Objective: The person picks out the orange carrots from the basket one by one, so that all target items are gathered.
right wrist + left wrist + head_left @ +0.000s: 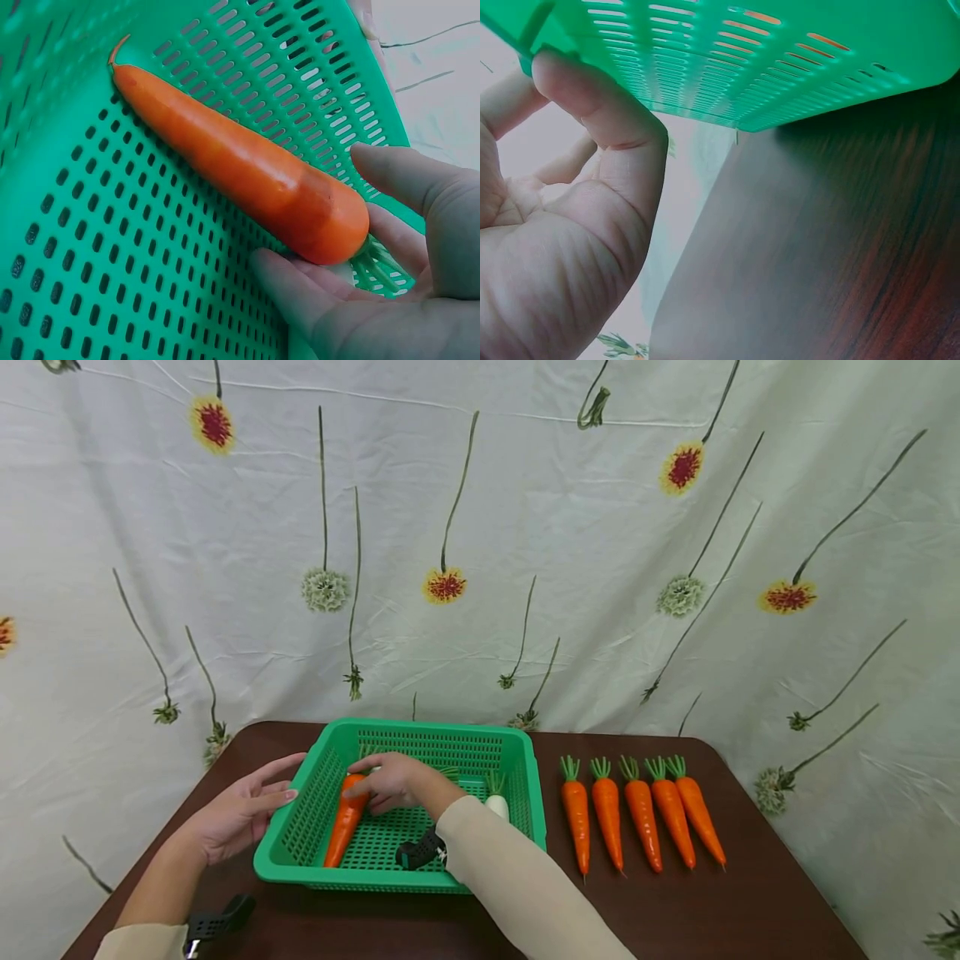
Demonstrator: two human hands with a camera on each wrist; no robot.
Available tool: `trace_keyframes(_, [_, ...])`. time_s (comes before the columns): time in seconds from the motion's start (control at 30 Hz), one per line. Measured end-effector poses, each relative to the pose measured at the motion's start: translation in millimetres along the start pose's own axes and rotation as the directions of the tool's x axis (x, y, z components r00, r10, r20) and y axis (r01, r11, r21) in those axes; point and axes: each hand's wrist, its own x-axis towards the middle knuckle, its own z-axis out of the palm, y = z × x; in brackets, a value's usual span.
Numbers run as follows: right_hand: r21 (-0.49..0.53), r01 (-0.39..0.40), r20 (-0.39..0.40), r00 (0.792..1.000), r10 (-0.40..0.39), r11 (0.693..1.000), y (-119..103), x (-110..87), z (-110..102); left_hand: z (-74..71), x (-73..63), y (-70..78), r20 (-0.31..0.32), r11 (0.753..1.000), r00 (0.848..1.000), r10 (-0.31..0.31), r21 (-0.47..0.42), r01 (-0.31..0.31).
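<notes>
A carrot (347, 827) with a green top lies in the left part of a green plastic basket (397, 879), leaning along its side wall. My right hand (397, 781) reaches into the basket at the carrot's leafy end. In the right wrist view, thumb and fingers are spread around the thick end of the carrot (240, 165), with a gap under the thumb. My left hand (232, 814) holds the basket's left rim, the thumb pressed to it in the left wrist view. A white radish (497, 806) lies at the basket's right side, partly hidden by my right sleeve.
Several carrots (640, 818) lie in a row on the dark wooden table (517, 927), right of the basket, green tops toward the back. Behind the table hangs a white flower-patterned cloth (405, 527). More green leaves (450, 772) show inside the basket near the back wall.
</notes>
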Motion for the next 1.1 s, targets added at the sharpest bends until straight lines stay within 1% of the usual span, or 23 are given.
trace_keyframes(0.07, [0.017, 0.003, -0.015, 1.000, -0.003, 1.000, 0.3, 0.5, 0.9, 0.2, -0.2, 0.2, 0.003, 1.000, 1.000, 0.002, -0.002, -0.002])
trace_keyframes(0.13, [0.034, 0.010, -0.027, 1.000, -0.009, 0.999, 0.4, 0.7, 2.0, 0.2, -0.4, 0.7, -0.007, 1.000, 1.000, -0.003, 0.003, 0.003])
trace_keyframes(0.3, [0.069, 0.043, -0.053, 0.998, -0.040, 0.997, 0.3, 1.7, 4.0, -1.4, -0.9, 1.4, -0.010, 1.000, 1.000, -0.002, 0.004, 0.002])
trace_keyframes(0.6, [0.043, 0.087, -0.102, 0.991, -0.083, 0.995, -0.6, 2.6, 6.6, -3.8, -0.7, 0.1, 0.004, 1.000, 1.000, 0.011, 0.003, -0.011])
trace_keyframes(0.9, [0.046, 0.111, -0.126, 0.987, -0.104, 0.993, -0.9, 2.0, 7.1, -4.2, -0.3, -2.3, -0.009, 1.000, 1.000, 0.005, 0.022, -0.005])
trace_keyframes(1.1, [0.050, 0.107, -0.117, 0.988, -0.101, 0.993, -2.7, -1.2, 5.4, -2.8, -0.3, -1.8, -0.013, 1.000, 1.000, 0.006, 0.014, -0.006])
